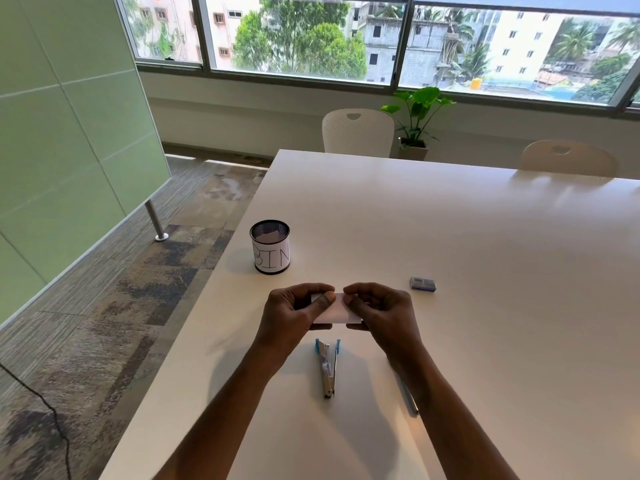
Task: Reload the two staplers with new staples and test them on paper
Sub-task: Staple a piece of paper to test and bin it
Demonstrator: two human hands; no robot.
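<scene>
Both hands are working over the broad white bench (450, 220), near its left edge.

The left grip (294, 311) is pinching the left end of a small white folded slip of paper (337, 311), with the thumb lying across the slip's face and the other fingers curling behind it. The right grip (379, 311) is pinching the right end of the same slip, fingers curled in close. The slip is being held between the two hands, just above the bench surface. Whether it is touching the bench cannot be told.

A blue and silver metal stapler (328, 367) is lying on the bench just nearer the person than the hands, between the forearms. It is standing hinged open in a narrow V, with the blue ends pointing toward the hands.

A slim bluish object (410, 401) is lying beside the right forearm, partly hidden by it; what it is cannot be told.

A small dark blue box (423, 284) is sitting on the bench to the right of the right grip, apart from it.

A black mesh cup with a white paper band lettered BIN (270, 251) is standing upright beyond the left grip, with white scraps showing inside.

Two white chairs (358, 133) are standing at the far side, with a green potted plant (417, 112) between them by the window.
</scene>
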